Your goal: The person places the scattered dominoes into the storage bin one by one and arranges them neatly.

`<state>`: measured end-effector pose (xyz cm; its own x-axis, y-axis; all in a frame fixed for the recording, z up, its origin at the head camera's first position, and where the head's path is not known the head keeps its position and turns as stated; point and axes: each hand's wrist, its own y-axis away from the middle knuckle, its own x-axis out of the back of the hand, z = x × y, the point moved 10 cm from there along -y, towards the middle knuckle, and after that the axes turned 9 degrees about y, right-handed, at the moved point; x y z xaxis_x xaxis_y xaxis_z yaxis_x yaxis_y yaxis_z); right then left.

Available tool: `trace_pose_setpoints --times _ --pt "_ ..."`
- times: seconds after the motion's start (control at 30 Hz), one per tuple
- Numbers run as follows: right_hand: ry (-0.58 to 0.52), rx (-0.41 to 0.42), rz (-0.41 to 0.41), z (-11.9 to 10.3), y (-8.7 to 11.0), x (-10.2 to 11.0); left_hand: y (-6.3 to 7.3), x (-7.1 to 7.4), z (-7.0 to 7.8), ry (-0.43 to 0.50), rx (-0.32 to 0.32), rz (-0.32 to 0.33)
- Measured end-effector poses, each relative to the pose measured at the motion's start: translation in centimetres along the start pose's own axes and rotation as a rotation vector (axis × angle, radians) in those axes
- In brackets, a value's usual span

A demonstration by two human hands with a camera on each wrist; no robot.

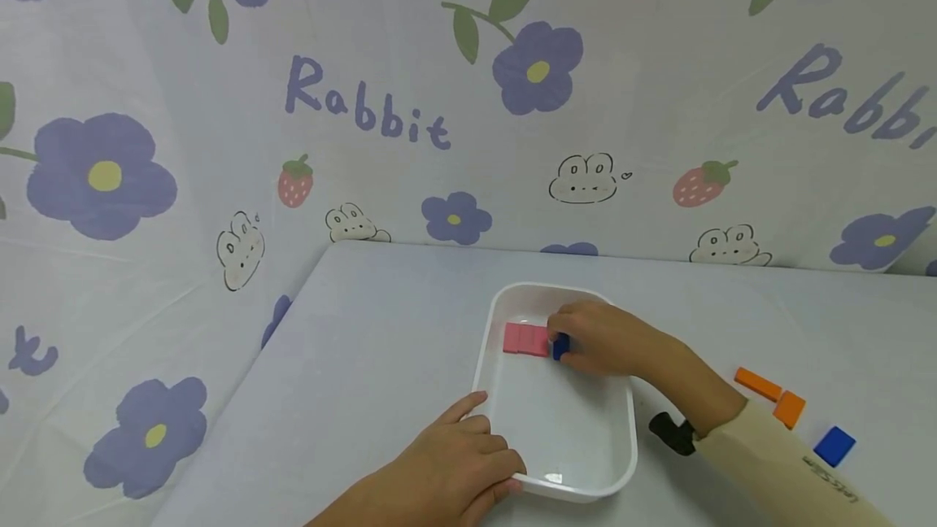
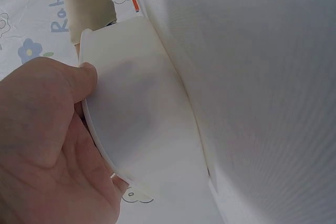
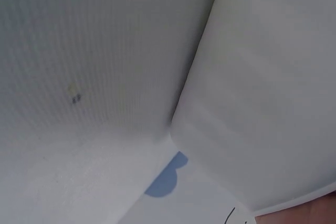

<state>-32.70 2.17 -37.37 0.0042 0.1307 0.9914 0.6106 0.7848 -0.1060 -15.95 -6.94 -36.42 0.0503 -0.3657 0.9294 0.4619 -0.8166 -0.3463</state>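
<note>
Between the thumb and fingers of the right hand (image 1: 606, 338), low inside the tray, a dark blue block (image 1: 560, 346) is held in a narrow pinch. Just left of the grip lie three pink blocks (image 1: 525, 339) side by side; the fingers hide whether the blue one touches them. Around the grip stands the white tray (image 1: 556, 488), its near-left corner gripped by the left hand (image 1: 450, 466), thumb outside the wall and fingers over the rim.

The step in hand looks like setting the blue block at the right end of the pink row. The next move seems to call for lining up its edge, then loosening the pinch without nudging the row, the tray held steady.

Right of the grip, past the forearm and outside the tray, lie a long orange block (image 1: 758, 384), a shorter orange block (image 1: 789, 409) and a brighter blue block (image 1: 834, 446). No writing shows on any block. The beige sleeve (image 1: 776, 462) carries small lettering, perhaps "Let'sSlim". Farthest beyond the grip, the backdrop (image 1: 395, 15) reads "Rabbit" in purple, repeated at right and cut off by the picture's edge.
</note>
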Motion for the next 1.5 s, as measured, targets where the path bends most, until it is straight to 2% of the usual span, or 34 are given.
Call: trace_pose_setpoints --times 0.5,0.73,1.1,1.37,1.5 --pt "0.038 -0.029 -0.023 0.47 -0.55 -0.79 0.00 0.25 0.22 0.000 -0.011 0.012" --pt "0.037 -0.022 -0.007 0.40 -0.77 -0.78 0.05 0.09 0.07 0.002 0.009 -0.015" --pt "0.052 -0.022 0.013 0.23 -0.62 -0.58 0.04 0.11 0.19 -0.016 -0.009 -0.003" --pt "0.026 -0.057 0.001 0.38 -0.46 -0.54 0.00 0.02 0.11 -0.002 0.000 -0.012" --pt "-0.005 -0.060 0.021 0.37 -0.39 -0.28 0.03 0.01 0.07 0.005 0.007 -0.016"
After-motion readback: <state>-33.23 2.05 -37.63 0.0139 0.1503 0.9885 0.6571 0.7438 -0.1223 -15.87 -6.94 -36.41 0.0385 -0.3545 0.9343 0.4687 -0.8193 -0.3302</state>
